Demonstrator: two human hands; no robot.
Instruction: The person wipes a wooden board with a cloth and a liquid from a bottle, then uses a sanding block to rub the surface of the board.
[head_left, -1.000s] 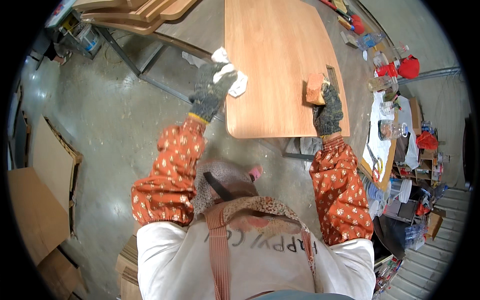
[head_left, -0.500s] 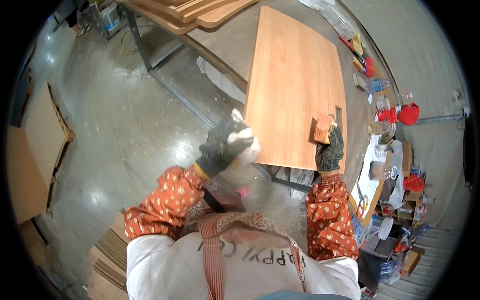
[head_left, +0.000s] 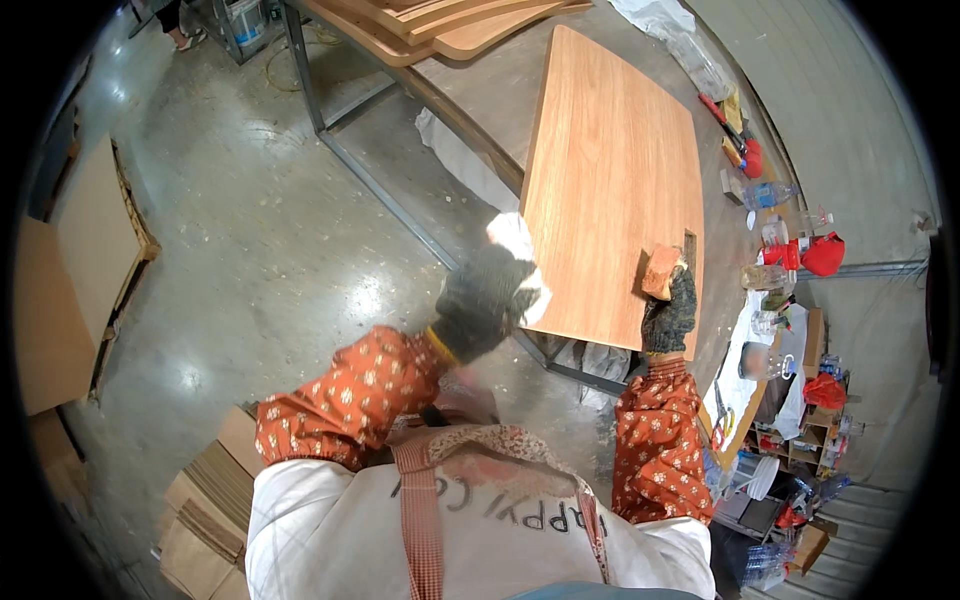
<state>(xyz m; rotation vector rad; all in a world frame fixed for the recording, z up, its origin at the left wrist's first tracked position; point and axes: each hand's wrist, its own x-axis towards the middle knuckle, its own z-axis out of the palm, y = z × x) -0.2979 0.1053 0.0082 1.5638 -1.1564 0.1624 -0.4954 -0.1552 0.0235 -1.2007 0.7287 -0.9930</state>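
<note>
A light wooden panel with a small slot near its right edge lies on the worktable. My left hand, in a dark glove with a yellow cuff, is closed on a white cloth at the panel's near left edge. Motion smears the glove a little, and the fingers are partly hidden by the cloth. My right hand, gloved as well, grips an orange-brown sponge-like block over the panel's near right part, beside the slot. Whether the block touches the surface I cannot tell.
More wooden boards are stacked at the table's far left. Along the right side stand plastic bottles, a red item and scissors. The table's metal frame runs down to the left. Cardboard leans at lower left.
The whole view has shifted, so the panel appears slightly lower and farther right. My left hand with the cloth has come closer to the panel's left edge. My right hand stays by the slot.
</note>
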